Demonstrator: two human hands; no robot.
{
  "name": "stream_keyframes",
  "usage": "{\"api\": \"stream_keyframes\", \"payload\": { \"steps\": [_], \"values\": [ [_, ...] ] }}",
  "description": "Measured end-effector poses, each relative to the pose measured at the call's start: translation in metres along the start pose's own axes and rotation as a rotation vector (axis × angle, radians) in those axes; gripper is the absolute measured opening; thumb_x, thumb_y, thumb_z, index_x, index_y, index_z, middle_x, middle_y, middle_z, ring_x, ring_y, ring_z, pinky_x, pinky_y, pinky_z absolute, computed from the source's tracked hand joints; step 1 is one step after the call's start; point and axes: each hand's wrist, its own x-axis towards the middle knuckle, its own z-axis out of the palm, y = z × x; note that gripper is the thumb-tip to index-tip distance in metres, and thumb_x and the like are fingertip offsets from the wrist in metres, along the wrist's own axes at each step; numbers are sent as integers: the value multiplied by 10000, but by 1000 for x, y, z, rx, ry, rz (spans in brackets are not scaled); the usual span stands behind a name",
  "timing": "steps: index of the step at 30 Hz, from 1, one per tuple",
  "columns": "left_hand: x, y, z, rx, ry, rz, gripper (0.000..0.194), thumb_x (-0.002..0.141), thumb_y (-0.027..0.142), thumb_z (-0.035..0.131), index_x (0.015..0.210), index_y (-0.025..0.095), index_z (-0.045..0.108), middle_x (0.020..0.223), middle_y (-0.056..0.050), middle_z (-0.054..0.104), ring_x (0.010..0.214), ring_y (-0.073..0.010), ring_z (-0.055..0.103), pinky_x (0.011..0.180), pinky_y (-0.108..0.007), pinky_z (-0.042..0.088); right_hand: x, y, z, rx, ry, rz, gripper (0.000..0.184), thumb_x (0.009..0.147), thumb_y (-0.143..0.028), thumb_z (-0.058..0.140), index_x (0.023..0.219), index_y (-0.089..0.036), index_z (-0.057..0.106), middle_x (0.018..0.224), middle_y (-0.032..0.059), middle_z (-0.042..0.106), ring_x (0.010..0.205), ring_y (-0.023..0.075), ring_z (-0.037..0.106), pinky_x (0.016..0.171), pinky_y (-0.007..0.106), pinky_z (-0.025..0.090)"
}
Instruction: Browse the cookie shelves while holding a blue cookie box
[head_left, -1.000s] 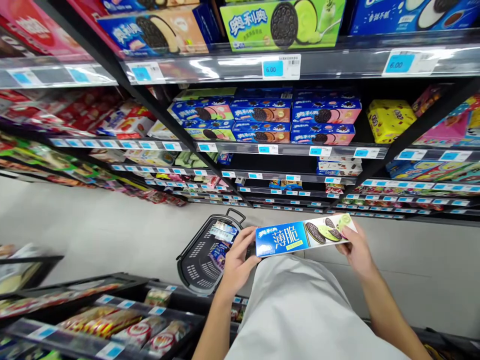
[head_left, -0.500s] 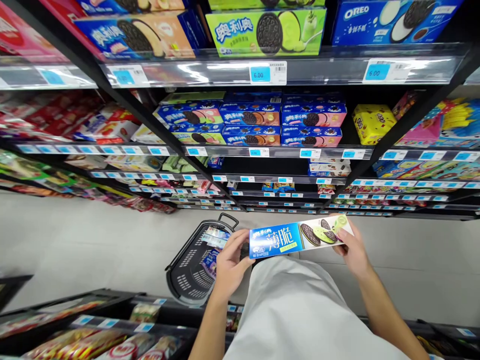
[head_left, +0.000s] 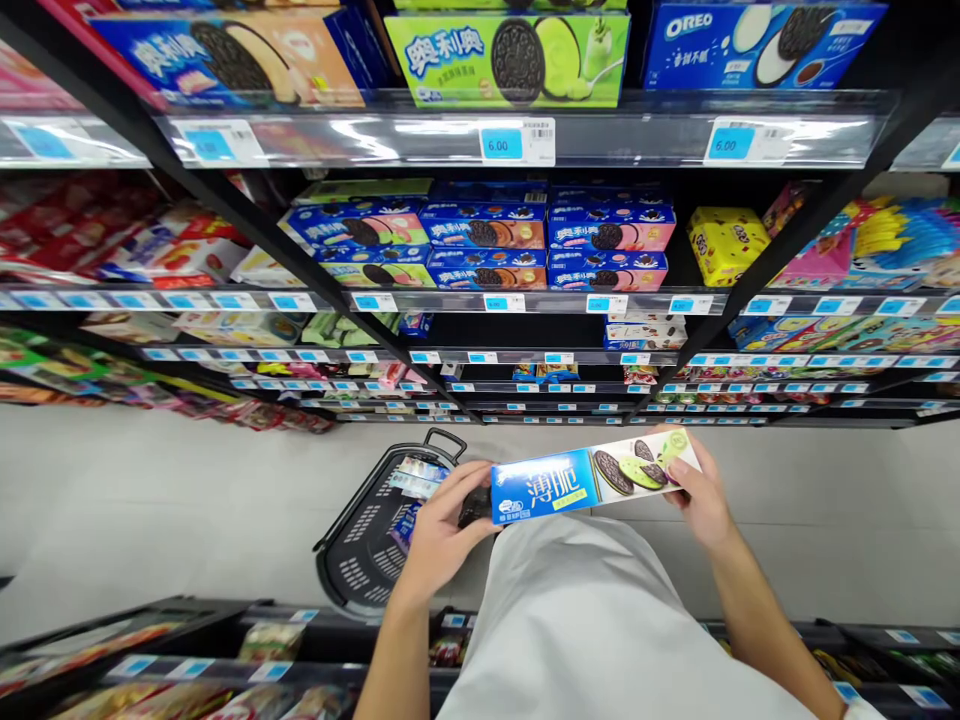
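Observation:
A long, slim blue-and-white box of Oreo thin cookies (head_left: 555, 483), with green-cream cookies pictured on it, is held level in front of my body. My right hand (head_left: 703, 490) grips its right end, thumb on the printed face and fingers behind. At the left end, the thumb and fingertips of my left hand (head_left: 442, 535) touch the upper and lower corners, with a gap between palm and box. A black shopping basket (head_left: 345, 510) stands on the floor to the left, with blue packages (head_left: 405, 525) in it, partly hidden by my left hand.
Ahead rises a shelf rack with price-tag rails (head_left: 517, 140). It carries a green Oreo box (head_left: 510, 60), stacked blue Oreo boxes (head_left: 487, 235) and a yellow box (head_left: 724, 245). Grey floor (head_left: 810, 490) lies below. Behind me, a low shelf (head_left: 187, 670) holds bagged snacks.
The view has shifted slightly, so the shelves and basket sit further left. My left hand has drawn back a little at the box's end, widening the gap there. The right grip is unchanged.

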Motion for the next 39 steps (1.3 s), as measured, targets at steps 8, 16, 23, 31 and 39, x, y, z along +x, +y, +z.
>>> {"api": "stream_keyframes", "payload": {
  "steps": [8, 16, 23, 31, 39],
  "values": [
    [-3, -7, -2, 41, 38, 14, 433, 681, 410, 890, 1057, 212, 813, 1111, -140, 726, 1046, -290, 676, 904, -400, 582, -2, 6, -3, 23, 7, 48, 501, 716, -566, 745, 1043, -197, 651, 645, -39, 487, 455, 74, 299, 372, 198, 178],
    [-4, -6, -1, 97, 23, 85, 366, 756, 364, 827, 1101, 245, 801, 1111, -109, 732, 1032, -277, 668, 910, -400, 562, 0, 7, -4, 13, -2, 32, 469, 732, -542, 727, 1039, -194, 662, 643, -35, 480, 452, 71, 279, 374, 197, 170],
    [-6, -9, 3, 87, 33, 109, 368, 776, 303, 793, 1140, 252, 787, 1139, -100, 728, 1064, -282, 665, 945, -415, 555, 1, 3, -3, 32, 11, 32, 477, 715, -535, 746, 1045, -197, 676, 644, -37, 464, 471, 69, 254, 383, 188, 159],
    [-5, -6, 5, 90, 32, 180, 426, 786, 227, 808, 1202, 303, 757, 1159, -54, 731, 1054, -229, 676, 937, -331, 544, 0, 4, -6, 39, 12, 17, 476, 716, -522, 756, 1052, -192, 682, 648, -33, 467, 484, 70, 253, 390, 184, 168],
    [-6, -7, 9, 79, 34, 153, 423, 803, 246, 804, 1217, 312, 749, 1197, -52, 720, 1098, -224, 672, 962, -315, 537, 0, 4, -8, 37, 21, 28, 500, 707, -542, 762, 1059, -197, 679, 675, -26, 485, 491, 69, 285, 390, 172, 192]
  ]
}}
